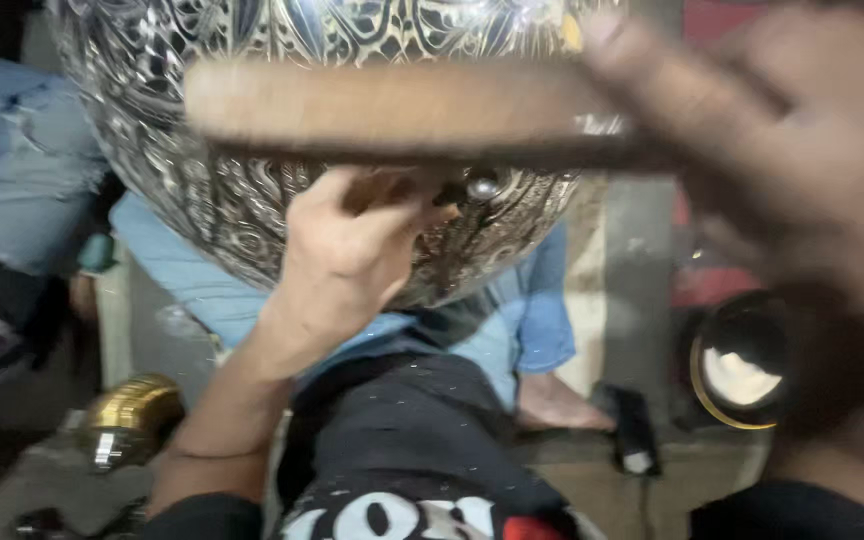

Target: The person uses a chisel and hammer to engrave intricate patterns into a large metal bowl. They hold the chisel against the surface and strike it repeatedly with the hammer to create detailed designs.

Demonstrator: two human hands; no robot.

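A large rounded metal vessel (202,150) with dense engraved patterns fills the upper middle of the head view. My left hand (352,260) presses against its lower face, fingers closed on a small metal punch (480,186) whose tip touches the engraved surface. My right hand (792,150), blurred and close to the camera at the upper right, grips a long wooden stick (392,105). The stick lies level across the front of the vessel, just above my left hand.
A blue-jeaned leg (537,320) and a bare foot (557,402) lie under the vessel. A brass piece (132,415) sits on the floor at lower left and a brass-rimmed round object (742,365) at right. A small black device (634,432) lies by the foot. Another person's jeans (22,170) show at left.
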